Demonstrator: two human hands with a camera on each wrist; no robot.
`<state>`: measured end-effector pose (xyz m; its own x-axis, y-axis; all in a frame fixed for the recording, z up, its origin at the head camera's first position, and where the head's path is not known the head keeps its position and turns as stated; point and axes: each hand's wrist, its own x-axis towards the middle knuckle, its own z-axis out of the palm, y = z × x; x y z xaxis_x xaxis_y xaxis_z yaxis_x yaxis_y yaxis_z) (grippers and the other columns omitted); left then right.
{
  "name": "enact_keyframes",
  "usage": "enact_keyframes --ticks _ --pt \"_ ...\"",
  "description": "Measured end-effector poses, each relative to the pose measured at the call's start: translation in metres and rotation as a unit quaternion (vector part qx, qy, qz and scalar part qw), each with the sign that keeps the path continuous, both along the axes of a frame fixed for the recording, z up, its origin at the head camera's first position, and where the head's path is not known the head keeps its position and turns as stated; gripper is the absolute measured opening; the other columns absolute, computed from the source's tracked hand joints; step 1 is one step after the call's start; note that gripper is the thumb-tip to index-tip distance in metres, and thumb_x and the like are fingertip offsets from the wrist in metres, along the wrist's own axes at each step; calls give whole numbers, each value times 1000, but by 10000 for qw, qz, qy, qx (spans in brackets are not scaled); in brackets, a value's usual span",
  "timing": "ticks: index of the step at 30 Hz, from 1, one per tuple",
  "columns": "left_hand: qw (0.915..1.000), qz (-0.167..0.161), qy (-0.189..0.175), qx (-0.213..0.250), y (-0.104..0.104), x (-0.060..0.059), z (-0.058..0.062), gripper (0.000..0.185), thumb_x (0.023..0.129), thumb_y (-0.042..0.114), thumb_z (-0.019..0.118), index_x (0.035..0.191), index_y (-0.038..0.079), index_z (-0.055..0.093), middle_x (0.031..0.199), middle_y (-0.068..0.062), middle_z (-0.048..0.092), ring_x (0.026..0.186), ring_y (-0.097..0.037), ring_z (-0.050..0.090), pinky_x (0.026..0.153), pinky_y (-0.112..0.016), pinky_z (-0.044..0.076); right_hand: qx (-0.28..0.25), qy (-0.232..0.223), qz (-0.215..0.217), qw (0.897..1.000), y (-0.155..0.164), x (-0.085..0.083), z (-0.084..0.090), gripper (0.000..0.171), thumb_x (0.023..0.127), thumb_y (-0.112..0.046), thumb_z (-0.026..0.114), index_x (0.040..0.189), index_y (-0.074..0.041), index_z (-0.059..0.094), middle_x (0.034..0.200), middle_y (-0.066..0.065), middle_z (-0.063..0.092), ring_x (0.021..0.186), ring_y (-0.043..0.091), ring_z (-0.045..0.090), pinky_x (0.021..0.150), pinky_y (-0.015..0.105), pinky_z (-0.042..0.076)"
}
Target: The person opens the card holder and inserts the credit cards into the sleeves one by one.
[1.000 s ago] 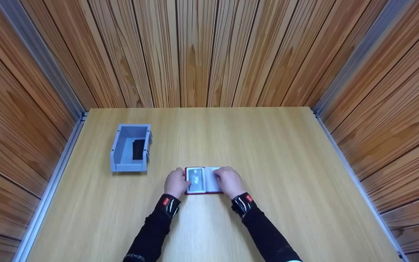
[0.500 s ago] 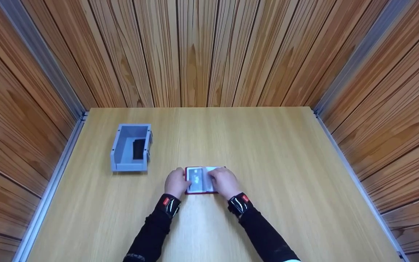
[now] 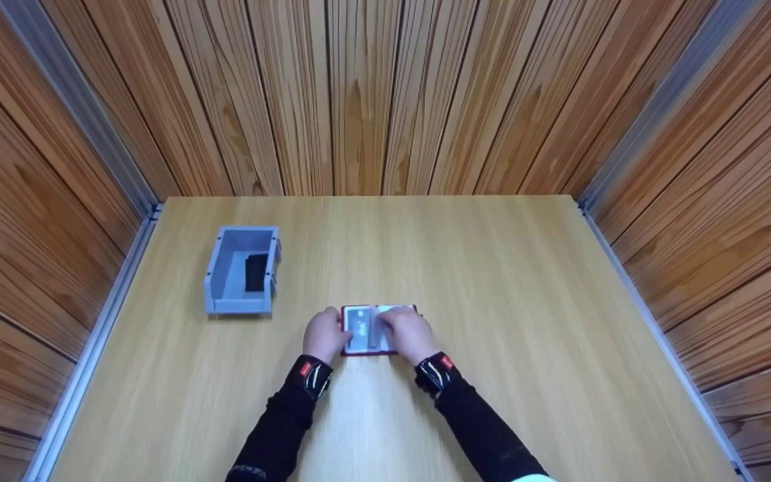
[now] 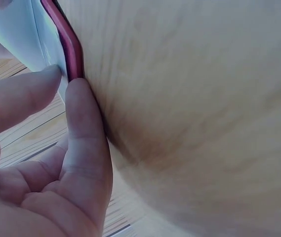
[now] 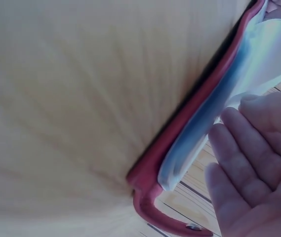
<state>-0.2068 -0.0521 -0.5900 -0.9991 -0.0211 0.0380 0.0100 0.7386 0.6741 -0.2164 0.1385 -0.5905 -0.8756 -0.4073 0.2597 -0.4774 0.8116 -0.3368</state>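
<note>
A red card holder lies spread out on the table, with clear plastic sleeves inside. A grey-blue card with pale marks shows in its left half. My left hand pinches the holder's left edge, thumb on the sleeve side and a finger against the red cover. At the right half, my right hand pinches a clear sleeve between thumb and fingertips, lifted from the sleeves below. A red strap with a metal snap curves off the cover in the right wrist view.
On the left side of the wooden table stands a grey-blue open bin. A flat black item rests inside it, its kind unclear. Wood-panelled walls close off the back and both sides.
My right hand has shifted left from the holder's right edge, bringing a raised clear sleeve toward the middle. More of the right half shows. My left hand has kept its place.
</note>
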Motion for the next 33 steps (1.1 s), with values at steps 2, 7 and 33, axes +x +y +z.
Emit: enact_keyframes --ticks 2,7,33 --pt "10000 4 -49 64 1 0 0 29 71 8 84 86 -2 62 74 -7 58 71 -26 56 69 -43 47 11 -8 13 10000 0 -1 -1 15 90 -7 68 103 -6 76 99 10 73 95 26 67 86 39 52" --pt "9999 -26 -87 98 0 0 2 28 72 7 84 86 -2 61 74 -6 56 71 -25 54 68 -43 46 -17 -44 -2 10000 -2 -3 0 16 88 -4 69 103 -5 75 98 10 73 93 26 67 86 38 52" --pt "9810 -1708 892 -227 28 22 20 35 69 8 85 94 -3 63 92 -11 60 85 -27 57 77 -43 49 -239 -77 -38 9997 -1 -3 0 17 83 -1 72 100 -4 75 94 12 72 89 29 67 82 41 53"
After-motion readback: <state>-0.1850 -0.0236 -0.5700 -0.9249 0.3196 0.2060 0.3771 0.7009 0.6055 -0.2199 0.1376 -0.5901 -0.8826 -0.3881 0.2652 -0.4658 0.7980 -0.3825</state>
